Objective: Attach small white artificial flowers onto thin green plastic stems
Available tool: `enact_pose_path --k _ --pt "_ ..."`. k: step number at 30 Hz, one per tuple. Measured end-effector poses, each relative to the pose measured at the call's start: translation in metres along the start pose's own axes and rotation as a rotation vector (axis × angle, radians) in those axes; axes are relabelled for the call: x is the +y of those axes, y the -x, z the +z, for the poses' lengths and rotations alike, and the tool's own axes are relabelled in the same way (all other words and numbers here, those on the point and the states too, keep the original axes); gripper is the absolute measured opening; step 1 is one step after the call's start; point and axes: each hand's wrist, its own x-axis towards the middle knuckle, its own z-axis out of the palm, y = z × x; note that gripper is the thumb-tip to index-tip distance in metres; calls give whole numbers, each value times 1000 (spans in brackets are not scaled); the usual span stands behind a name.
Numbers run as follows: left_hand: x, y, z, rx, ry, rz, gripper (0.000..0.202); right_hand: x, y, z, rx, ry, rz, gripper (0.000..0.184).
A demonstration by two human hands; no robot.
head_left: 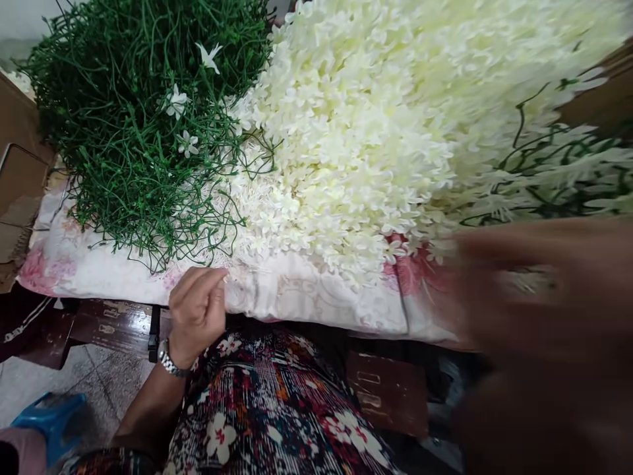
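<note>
My left hand [198, 303], with a watch on its wrist, rests at the front edge of the floral cloth [316, 290]. Its fingers are curled in and the thumb is pressed against them; what they hold, if anything, is hidden. Just beyond it lies a heap of green plastic stems [148, 132], with a few white artificial flowers [188, 144] among them. My right hand [548, 290] is a large blur close to the camera at the right, so its grip cannot be made out. Behind it is a big pile of cream artificial flower petals [366, 132].
White flowers on green stems [554, 178] lie at the right. A cardboard box [20, 178] stands at the left edge, and brown cardboard [603, 99] shows at the right. Beneath the cloth is a dark wooden table [113, 326]. A blue stool [52, 419] stands on the floor.
</note>
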Motion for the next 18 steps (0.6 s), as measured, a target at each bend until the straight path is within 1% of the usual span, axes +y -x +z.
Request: enact_pose_path --k 1,2,3,4,6,7,9,12,15,16,18 --pt "-1 0 2 -22 -47 48 23 -9 -4 9 -5 10 -29 13" --pt "-2 0 2 -16 -89 85 24 -18 -9 18 -25 27 -75 12" --pt "-4 1 2 18 -131 111 26 -27 -14 28 -72 89 -154 11" --pt "-6 1 0 65 -176 130 27 -34 -19 38 -117 160 -187 11" --pt "-10 0 -4 163 -281 145 29 -44 -27 57 -136 284 -197 14" --pt "-11 -1 -7 187 -336 146 29 -46 -30 65 -143 330 -198 14" --pt "-12 -5 -10 195 -439 149 27 -49 -32 76 -162 389 -209 13" --pt "-9 -16 -10 155 -578 138 23 -48 -32 82 -165 425 -212 12" --pt "-7 -25 -6 20 -706 60 12 -47 -29 80 -155 433 -192 12" --pt "-8 -27 -5 -7 -723 46 9 -46 -27 79 -156 430 -189 13" --pt "-10 -26 -3 4 -697 55 11 -45 -25 77 -153 420 -192 13"
